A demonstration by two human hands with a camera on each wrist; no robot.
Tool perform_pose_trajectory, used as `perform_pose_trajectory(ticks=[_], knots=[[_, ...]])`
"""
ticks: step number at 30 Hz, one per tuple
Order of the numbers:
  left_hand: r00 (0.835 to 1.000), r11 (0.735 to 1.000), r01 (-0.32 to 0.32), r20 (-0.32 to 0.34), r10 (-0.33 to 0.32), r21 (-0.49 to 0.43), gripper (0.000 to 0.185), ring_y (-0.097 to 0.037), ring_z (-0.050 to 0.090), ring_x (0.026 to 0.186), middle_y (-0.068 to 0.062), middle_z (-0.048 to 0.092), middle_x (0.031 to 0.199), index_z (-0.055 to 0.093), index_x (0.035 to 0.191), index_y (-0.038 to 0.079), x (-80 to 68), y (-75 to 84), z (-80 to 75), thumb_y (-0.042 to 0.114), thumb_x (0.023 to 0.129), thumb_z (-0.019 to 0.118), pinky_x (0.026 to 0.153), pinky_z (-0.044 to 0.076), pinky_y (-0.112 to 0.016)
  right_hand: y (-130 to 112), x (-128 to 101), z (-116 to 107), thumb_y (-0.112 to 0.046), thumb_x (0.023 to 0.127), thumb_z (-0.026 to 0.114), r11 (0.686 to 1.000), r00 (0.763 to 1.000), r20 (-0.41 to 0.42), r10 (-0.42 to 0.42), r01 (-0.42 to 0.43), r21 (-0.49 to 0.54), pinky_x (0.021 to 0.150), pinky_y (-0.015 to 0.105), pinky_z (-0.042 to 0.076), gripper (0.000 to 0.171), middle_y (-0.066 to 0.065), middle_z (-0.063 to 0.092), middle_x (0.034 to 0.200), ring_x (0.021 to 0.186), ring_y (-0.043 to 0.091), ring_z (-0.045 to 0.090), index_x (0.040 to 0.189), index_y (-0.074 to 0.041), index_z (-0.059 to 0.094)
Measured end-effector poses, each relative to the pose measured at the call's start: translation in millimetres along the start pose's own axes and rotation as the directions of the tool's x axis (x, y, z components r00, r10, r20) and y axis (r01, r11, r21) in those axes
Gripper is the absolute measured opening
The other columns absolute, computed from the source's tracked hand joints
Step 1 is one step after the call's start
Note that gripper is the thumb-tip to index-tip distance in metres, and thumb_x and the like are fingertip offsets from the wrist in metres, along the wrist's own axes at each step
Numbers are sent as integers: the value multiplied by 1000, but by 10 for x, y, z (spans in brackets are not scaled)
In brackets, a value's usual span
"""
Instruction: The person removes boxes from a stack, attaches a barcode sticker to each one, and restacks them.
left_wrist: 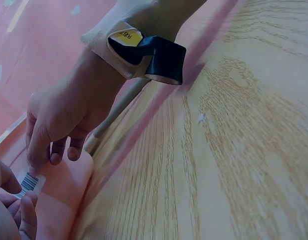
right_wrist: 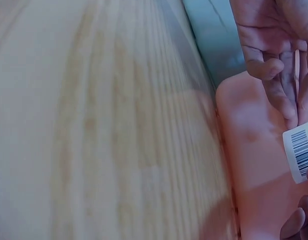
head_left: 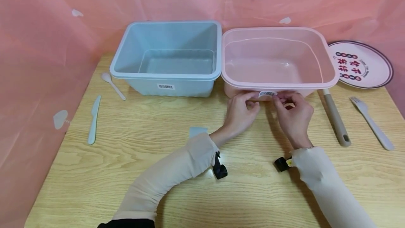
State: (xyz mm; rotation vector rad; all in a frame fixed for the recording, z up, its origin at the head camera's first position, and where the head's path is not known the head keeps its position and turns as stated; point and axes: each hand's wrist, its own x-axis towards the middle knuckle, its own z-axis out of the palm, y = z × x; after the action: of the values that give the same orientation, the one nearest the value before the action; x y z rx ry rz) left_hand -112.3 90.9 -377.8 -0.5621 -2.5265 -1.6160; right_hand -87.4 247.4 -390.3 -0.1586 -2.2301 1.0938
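A white barcode label [head_left: 267,94] sits on the front of the pink basin [head_left: 280,85], just below the rim, and looks bowed. My left hand [head_left: 241,112] reaches the label's left end with its index fingertip, the thumb lower down and apart from it. At the other end, my right hand [head_left: 292,115] pinches the label's edge between thumb and index finger. The right wrist view shows the barcode label [right_wrist: 299,151] between both hands' fingertips. In the left wrist view, the right hand [left_wrist: 61,112] bends its fingers down beside the basin wall.
A blue basin [head_left: 167,76] with its own barcode label stands left of the pink one. A small spoon [head_left: 114,86] and knife [head_left: 94,119] lie further left. To the right are a grey-handled utensil [head_left: 336,119], a fork [head_left: 373,124] and a printed plate [head_left: 376,66].
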Motion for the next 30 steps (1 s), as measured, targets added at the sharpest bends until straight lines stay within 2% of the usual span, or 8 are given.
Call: perform_pose_trajectory(ticks=[5, 11, 18, 25, 30], knots=[[1000, 1000, 14, -7, -14, 10, 27, -4, 65, 75, -4, 75, 98, 73, 109, 8, 0, -10, 5, 6, 83, 65, 73, 43, -8, 2, 28, 8, -12, 85, 70, 1000, 999, -16, 28, -28, -7, 57, 3, 41, 16, -22, 58, 75, 65, -17, 52, 83, 4, 71], [1000, 1000, 28, 5, -28, -9, 29, -3, 65, 77, -3, 73, 105, 72, 112, 8, -16, -20, 1, 6, 84, 63, 73, 42, -6, -17, 31, 13, -15, 86, 71, 999, 999, -31, 37, -37, -10, 55, 4, 38, 18, -31, 54, 71, 62, -17, 51, 81, 3, 72], [1000, 1000, 15, -12, -15, 10, 32, -2, 64, 76, -4, 71, 109, 71, 115, 9, -37, -28, 18, 6, 84, 62, 75, 42, -6, 1, 44, 20, -17, 85, 72, 997, 997, -34, 72, -73, -33, 52, 5, 37, 20, -35, 52, 66, 58, -15, 48, 79, 2, 72], [999, 1000, -3, -51, 3, -12, 34, -10, 69, 77, -6, 70, 113, 70, 116, 6, -78, -24, 48, 4, 83, 61, 84, 45, -13, 19, 41, 8, -18, 86, 71, 997, 997, 5, 72, -72, -13, 53, 6, 38, 20, -29, 54, 69, 61, -12, 50, 81, 1, 71], [998, 1000, 7, -60, -6, 11, 36, -8, 67, 74, -7, 67, 112, 68, 117, 7, -113, -25, 67, 5, 82, 62, 83, 45, -15, 1, 17, -28, -13, 86, 70, 999, 997, 68, 48, -48, 1, 55, 5, 41, 15, -27, 57, 72, 63, -10, 52, 82, 2, 71]])
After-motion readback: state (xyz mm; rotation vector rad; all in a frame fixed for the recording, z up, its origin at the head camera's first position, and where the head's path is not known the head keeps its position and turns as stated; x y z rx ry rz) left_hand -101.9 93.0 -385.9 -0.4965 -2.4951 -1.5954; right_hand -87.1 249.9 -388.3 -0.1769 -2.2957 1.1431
